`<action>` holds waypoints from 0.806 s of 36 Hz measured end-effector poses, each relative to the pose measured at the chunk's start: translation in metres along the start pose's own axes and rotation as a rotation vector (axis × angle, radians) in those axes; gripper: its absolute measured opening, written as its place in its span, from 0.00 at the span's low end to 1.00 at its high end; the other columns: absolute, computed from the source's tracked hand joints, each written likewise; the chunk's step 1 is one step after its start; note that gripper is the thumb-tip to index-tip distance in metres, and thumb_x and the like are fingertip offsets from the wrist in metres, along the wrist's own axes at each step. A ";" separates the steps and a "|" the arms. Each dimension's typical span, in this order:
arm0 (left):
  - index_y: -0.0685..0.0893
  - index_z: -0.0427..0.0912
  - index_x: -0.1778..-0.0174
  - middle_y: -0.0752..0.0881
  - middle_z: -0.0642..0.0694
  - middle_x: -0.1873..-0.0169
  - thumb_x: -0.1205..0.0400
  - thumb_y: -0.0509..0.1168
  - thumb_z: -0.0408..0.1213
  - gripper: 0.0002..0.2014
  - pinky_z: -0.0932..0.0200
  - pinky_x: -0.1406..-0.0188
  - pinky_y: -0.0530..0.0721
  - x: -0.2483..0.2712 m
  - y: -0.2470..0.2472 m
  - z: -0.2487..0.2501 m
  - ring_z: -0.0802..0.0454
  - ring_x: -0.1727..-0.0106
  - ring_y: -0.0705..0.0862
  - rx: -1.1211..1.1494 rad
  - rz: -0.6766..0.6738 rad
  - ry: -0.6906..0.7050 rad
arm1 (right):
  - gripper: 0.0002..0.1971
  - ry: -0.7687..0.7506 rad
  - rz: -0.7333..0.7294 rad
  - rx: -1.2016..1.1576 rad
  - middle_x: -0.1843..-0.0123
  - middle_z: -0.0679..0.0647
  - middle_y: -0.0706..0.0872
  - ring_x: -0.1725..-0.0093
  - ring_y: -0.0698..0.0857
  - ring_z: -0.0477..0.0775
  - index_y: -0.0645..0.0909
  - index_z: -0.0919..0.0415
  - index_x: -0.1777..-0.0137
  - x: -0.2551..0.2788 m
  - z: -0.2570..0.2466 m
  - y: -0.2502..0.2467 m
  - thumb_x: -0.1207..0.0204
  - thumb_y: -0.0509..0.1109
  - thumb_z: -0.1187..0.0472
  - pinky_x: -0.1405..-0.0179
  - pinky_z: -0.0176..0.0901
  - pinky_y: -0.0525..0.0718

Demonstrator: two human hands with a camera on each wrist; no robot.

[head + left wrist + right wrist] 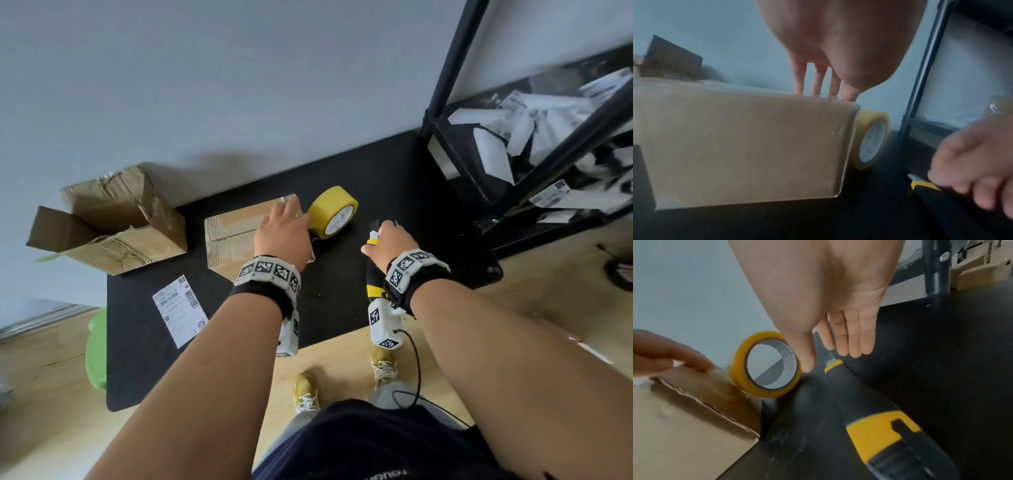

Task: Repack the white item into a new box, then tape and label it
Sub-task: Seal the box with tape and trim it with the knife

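Left hand [281, 230] flat on closed box [233, 233], right hand [388, 244] spread, empty, above knife [875, 415].

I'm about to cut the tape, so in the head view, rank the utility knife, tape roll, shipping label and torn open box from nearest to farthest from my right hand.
From the right hand:
1. Utility knife, lying directly beneath the hand.
2. Yellow tape roll, just to its left, standing beside the closed box.
3. Shipping label, flat on the mat's near left part.
4. Torn open box, at the far left by the wall.
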State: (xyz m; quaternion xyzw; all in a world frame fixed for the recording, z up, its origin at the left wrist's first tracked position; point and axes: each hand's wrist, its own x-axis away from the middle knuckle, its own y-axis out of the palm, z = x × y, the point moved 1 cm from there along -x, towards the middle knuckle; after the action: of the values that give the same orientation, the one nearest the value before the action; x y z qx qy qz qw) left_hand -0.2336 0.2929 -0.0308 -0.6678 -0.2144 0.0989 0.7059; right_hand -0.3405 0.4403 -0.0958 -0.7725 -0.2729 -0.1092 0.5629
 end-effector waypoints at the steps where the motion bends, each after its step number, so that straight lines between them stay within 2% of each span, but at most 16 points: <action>1: 0.77 0.52 0.30 0.58 0.48 0.20 0.19 0.58 0.32 0.21 0.47 0.31 0.72 0.000 0.001 -0.001 0.46 0.20 0.57 0.020 0.001 -0.008 | 0.27 0.012 -0.016 0.009 0.35 0.60 0.79 0.37 0.81 0.63 0.72 0.62 0.34 0.001 0.001 0.004 0.27 0.74 0.50 0.45 0.51 0.79; 4: 0.76 0.57 0.30 0.60 0.53 0.21 0.19 0.59 0.32 0.23 0.45 0.36 0.76 -0.003 0.007 -0.009 0.48 0.20 0.58 0.113 0.012 -0.041 | 0.31 0.046 -0.051 0.034 0.35 0.60 0.78 0.37 0.81 0.62 0.69 0.61 0.32 0.004 0.004 0.014 0.30 0.77 0.49 0.45 0.52 0.81; 7: 0.75 0.60 0.29 0.62 0.56 0.21 0.15 0.57 0.36 0.20 0.46 0.42 0.79 -0.006 0.012 -0.015 0.50 0.21 0.62 0.205 0.043 -0.063 | 0.35 0.080 -0.061 0.041 0.32 0.60 0.76 0.35 0.81 0.62 0.66 0.61 0.29 0.006 0.006 0.022 0.31 0.79 0.51 0.45 0.52 0.81; 9: 0.76 0.56 0.29 0.66 0.55 0.22 0.14 0.55 0.38 0.18 0.48 0.39 0.79 -0.007 0.015 -0.017 0.49 0.23 0.65 0.284 0.075 -0.052 | 0.37 0.102 -0.078 0.045 0.31 0.60 0.75 0.35 0.80 0.62 0.65 0.61 0.28 0.007 0.006 0.026 0.31 0.80 0.53 0.45 0.52 0.81; 12: 0.78 0.48 0.29 0.73 0.51 0.26 0.13 0.56 0.39 0.17 0.54 0.33 0.72 -0.007 0.015 -0.020 0.49 0.26 0.70 0.380 0.138 -0.042 | 0.34 0.119 -0.091 0.062 0.30 0.61 0.74 0.35 0.80 0.63 0.64 0.61 0.28 0.008 0.005 0.029 0.29 0.78 0.57 0.49 0.49 0.81; 14: 0.79 0.46 0.30 0.75 0.52 0.27 0.14 0.57 0.38 0.17 0.57 0.34 0.71 -0.007 0.013 -0.021 0.51 0.27 0.71 0.408 0.151 -0.065 | 0.31 0.126 -0.090 0.061 0.31 0.62 0.75 0.36 0.81 0.63 0.65 0.61 0.29 0.008 0.004 0.028 0.28 0.75 0.60 0.54 0.48 0.78; 17: 0.79 0.45 0.30 0.75 0.51 0.27 0.14 0.57 0.37 0.17 0.58 0.35 0.71 -0.006 0.014 -0.022 0.51 0.27 0.70 0.408 0.155 -0.058 | 0.30 0.157 -0.098 0.013 0.32 0.62 0.75 0.37 0.81 0.63 0.65 0.62 0.28 0.009 0.000 0.024 0.27 0.73 0.57 0.55 0.49 0.76; 23: 0.77 0.48 0.28 0.72 0.52 0.24 0.14 0.55 0.37 0.18 0.52 0.32 0.73 -0.008 0.021 -0.026 0.49 0.24 0.69 0.372 0.113 -0.057 | 0.19 0.124 0.005 -0.132 0.32 0.63 0.77 0.36 0.79 0.66 0.68 0.66 0.29 0.010 -0.009 -0.003 0.15 0.52 0.59 0.51 0.51 0.74; 25: 0.75 0.49 0.26 0.70 0.52 0.23 0.14 0.55 0.37 0.19 0.51 0.30 0.72 -0.009 0.024 -0.027 0.49 0.23 0.68 0.356 0.104 -0.054 | 0.17 0.117 0.067 -0.195 0.36 0.63 0.80 0.40 0.81 0.65 0.71 0.65 0.32 0.012 -0.013 -0.016 0.14 0.52 0.58 0.54 0.49 0.74; 27: 0.73 0.48 0.24 0.68 0.52 0.21 0.14 0.54 0.37 0.21 0.51 0.26 0.69 -0.011 0.029 -0.028 0.49 0.22 0.66 0.351 0.080 -0.050 | 0.16 0.089 0.121 -0.279 0.41 0.62 0.83 0.48 0.82 0.63 0.72 0.63 0.34 0.014 -0.017 -0.027 0.15 0.54 0.56 0.57 0.48 0.72; 29: 0.72 0.48 0.23 0.68 0.51 0.21 0.14 0.54 0.37 0.22 0.52 0.23 0.67 -0.015 0.034 -0.030 0.50 0.21 0.65 0.333 0.066 -0.039 | 0.15 0.012 0.130 -0.315 0.44 0.61 0.84 0.54 0.80 0.60 0.71 0.59 0.32 0.016 -0.024 -0.034 0.16 0.57 0.56 0.59 0.47 0.72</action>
State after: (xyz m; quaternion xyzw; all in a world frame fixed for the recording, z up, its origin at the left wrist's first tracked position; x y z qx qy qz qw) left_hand -0.2290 0.2621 -0.0675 -0.5464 -0.1866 0.1691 0.7988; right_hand -0.3426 0.4300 -0.0527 -0.8665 -0.1985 -0.1183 0.4425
